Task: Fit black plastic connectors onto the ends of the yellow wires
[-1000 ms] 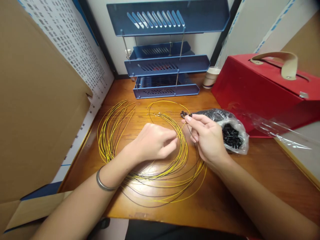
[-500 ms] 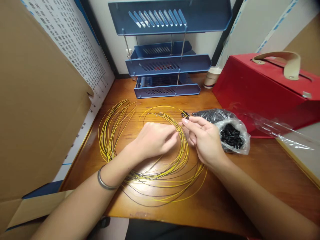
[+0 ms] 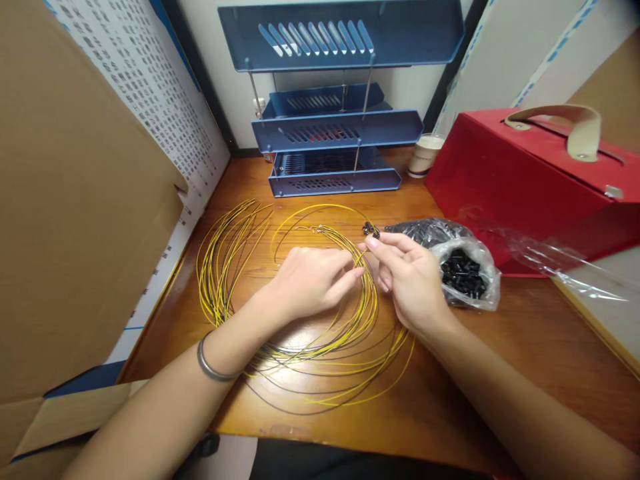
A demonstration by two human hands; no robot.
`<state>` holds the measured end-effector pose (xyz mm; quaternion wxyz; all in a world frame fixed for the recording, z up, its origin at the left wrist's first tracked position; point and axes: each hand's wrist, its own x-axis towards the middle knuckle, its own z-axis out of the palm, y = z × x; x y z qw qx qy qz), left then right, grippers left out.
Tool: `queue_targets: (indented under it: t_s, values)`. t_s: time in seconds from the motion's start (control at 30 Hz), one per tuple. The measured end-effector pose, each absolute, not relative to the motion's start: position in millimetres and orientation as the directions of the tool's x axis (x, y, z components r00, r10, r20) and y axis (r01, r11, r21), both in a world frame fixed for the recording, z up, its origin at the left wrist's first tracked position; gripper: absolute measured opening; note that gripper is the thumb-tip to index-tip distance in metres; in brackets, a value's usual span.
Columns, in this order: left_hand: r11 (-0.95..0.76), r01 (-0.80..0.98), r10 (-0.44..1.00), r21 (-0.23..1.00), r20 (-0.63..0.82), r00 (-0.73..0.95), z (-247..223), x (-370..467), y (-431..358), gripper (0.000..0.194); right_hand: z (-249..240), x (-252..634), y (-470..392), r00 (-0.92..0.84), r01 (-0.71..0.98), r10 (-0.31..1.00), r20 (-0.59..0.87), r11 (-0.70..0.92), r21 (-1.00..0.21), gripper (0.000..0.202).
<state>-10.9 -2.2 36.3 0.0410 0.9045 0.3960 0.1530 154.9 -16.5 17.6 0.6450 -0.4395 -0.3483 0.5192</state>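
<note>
Over the tabletop [image 3: 530, 353], our right grip [image 3: 413, 277] is pinching a small cluster of black parts [image 3: 369, 229] between thumb and fingertips. A yellow-and-black wire loop [image 3: 320, 206] arcs leftward from the cluster and drops behind our left grip [image 3: 320, 280]. The left thumb and fingers are bent close to the right fingertips, over the edge of a coil of yellow and black wires [image 3: 369, 293]; we cannot tell whether they grasp anything. A second wire bundle [image 3: 210, 273] curves on the left, its loose ends pointing away from us. Just right of our right hand lies an open clear plastic bag [image 3: 493, 290] of black pieces [image 3: 463, 272], near a red box [image 3: 515, 193]. A blue tray rack [image 3: 393, 127] stands behind.
</note>
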Motion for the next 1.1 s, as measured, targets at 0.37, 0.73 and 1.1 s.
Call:
queue_targets:
  t_s: [0.37, 0.73, 1.1]
  values:
    - [-0.731, 0.651, 0.680, 0.203, 0.299, 0.670, 30, -12, -1, 0.025, 19, 155, -17, 0.209, -0.344, 0.977, -0.035, 0.040, -0.938, 0.033]
    - [-0.679, 0.719, 0.731, 0.147, 0.231, 0.643, 35, -13, 2, 0.029, 29, 170, -9, 0.316, -0.375, 0.949, -0.003, 0.122, -0.919, 0.029]
    - [-0.637, 0.736, 0.764, 0.230, 0.317, 0.562, 37, -12, -2, 0.032, 17, 156, -17, 0.095, -0.338, 0.994, -0.055, -0.020, -0.941, 0.034]
